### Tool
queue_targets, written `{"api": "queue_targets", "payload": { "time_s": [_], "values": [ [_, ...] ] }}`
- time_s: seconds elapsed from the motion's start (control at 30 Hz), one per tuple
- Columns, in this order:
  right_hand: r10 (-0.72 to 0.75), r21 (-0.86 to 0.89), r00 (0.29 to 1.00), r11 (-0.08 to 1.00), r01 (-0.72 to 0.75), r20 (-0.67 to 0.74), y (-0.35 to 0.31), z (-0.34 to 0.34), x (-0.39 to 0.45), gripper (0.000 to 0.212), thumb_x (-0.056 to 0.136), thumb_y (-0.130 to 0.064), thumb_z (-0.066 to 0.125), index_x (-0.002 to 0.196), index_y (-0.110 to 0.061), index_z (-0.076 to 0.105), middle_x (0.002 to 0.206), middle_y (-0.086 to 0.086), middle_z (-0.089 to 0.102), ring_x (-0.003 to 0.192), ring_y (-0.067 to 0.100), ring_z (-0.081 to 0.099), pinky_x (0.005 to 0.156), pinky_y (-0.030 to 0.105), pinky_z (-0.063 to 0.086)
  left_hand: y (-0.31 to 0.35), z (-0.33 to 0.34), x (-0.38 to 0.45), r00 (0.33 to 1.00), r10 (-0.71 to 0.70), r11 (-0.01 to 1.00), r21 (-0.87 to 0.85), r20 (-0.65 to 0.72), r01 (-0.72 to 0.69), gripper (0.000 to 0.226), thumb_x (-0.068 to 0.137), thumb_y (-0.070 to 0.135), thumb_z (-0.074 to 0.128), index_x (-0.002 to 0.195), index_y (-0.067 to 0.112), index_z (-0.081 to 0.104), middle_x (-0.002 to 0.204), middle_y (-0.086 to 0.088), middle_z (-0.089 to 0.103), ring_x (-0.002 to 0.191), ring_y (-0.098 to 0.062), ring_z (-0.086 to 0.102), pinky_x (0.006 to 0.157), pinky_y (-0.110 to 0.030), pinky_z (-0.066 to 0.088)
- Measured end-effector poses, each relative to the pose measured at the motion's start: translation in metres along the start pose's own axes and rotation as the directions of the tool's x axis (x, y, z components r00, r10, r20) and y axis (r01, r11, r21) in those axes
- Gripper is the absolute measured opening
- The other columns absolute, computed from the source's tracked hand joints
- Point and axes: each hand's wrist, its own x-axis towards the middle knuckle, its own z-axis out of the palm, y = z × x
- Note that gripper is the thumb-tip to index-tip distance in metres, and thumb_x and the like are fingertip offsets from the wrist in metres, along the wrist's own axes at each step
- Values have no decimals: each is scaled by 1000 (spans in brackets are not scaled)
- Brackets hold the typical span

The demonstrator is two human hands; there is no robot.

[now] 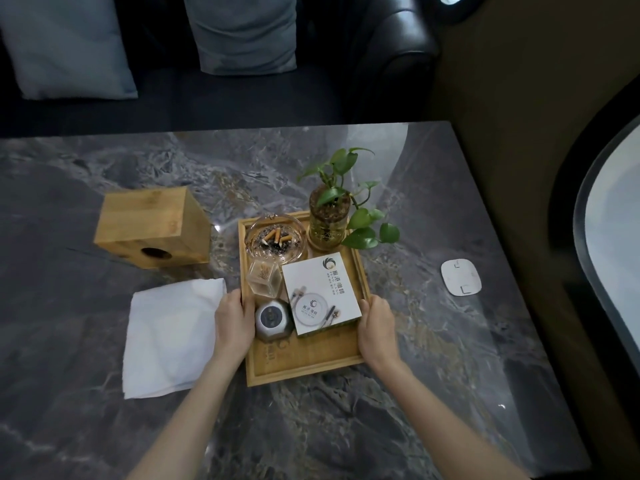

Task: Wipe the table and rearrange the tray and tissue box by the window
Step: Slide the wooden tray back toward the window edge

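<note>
A wooden tray (pixel 304 367) sits on the dark marble table (pixel 346 427), right of centre. My left hand (pixel 233 320) grips its left rim and my right hand (pixel 377 327) grips its right rim. The tray carries a glass ashtray (pixel 275 239) with cigarette butts, a potted green plant (pixel 329 216), a white printed box (pixel 320 294), a small clear toothpick holder (pixel 265 277) and a round metal object (pixel 272 318). A wooden tissue box (pixel 152 226) stands to the tray's upper left. A folded white cloth (pixel 166 336) lies flat left of my left hand.
A white square pad (pixel 460 277) lies near the table's right edge, below a curved window (pixel 609 237). Behind the table's far edge is a dark sofa (pixel 242 95) with grey-blue cushions (pixel 69 43) and a black leather armrest (pixel 398 39).
</note>
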Motion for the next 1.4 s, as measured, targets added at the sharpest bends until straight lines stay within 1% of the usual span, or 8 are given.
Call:
{"api": "queue_targets", "payload": {
  "time_s": [0.3,0.5,0.73,0.9,1.07,1.23,1.33,1.4],
  "values": [
    [-115,-12,992,993,114,-54,7,-22,11,24,98,-20,34,104,-6,52,97,6,51,82,16,45,73,29,34,24,5,-15,995,64,997,-41,-82,-68,24,94,15,42,80,1,55,80,-9,51,77,-23,47,64,-25,26],
    [-159,2,982,987,160,-98,14,-61,27,21,98,-18,35,103,-6,53,97,8,53,83,18,46,72,29,33,60,19,-23,979,154,983,-75,-137,-165,24,93,12,43,74,3,54,76,-9,51,73,-22,45,53,-26,24],
    [-105,-3,980,994,106,-169,39,-115,46,22,97,-20,37,92,-6,54,93,9,57,82,21,52,70,31,36,115,54,-29,969,212,971,-87,-130,-224,26,94,13,43,79,-2,58,79,-8,51,73,-20,46,55,-13,27],
    [-83,9,971,996,87,-223,66,-152,54,21,97,-19,39,101,-5,55,99,11,59,88,25,56,70,31,37,149,88,-37,962,246,961,-100,-116,-257,28,94,16,43,78,-1,57,78,-9,51,69,-19,45,56,-22,31],
    [-23,42,966,999,35,-259,95,-178,63,22,97,-18,40,103,-4,57,103,16,62,93,29,60,78,41,51,172,125,-42,968,247,957,-142,-47,-251,28,95,20,42,82,2,58,82,-10,54,73,-21,50,62,-26,31],
    [38,60,966,998,-24,-256,119,-189,65,21,97,-13,41,100,1,56,101,20,61,91,32,59,74,33,44,184,150,-46,971,239,963,-125,-3,-238,29,94,19,42,80,-1,57,79,-12,54,72,-23,49,58,-27,31],
    [51,63,965,997,-36,-256,129,-190,68,22,96,-12,41,102,3,57,103,23,61,93,35,60,74,33,43,185,159,-48,974,228,969,-100,16,-225,28,94,17,43,79,-1,57,78,-12,54,71,-21,48,56,-19,30],
    [55,55,967,998,-42,-248,132,-188,70,23,96,-10,41,107,4,56,106,24,61,96,36,60,77,35,46,185,163,-48,975,218,973,-79,33,-215,26,94,16,44,80,0,57,79,-11,53,71,-20,48,57,-24,29]
  ]
}}
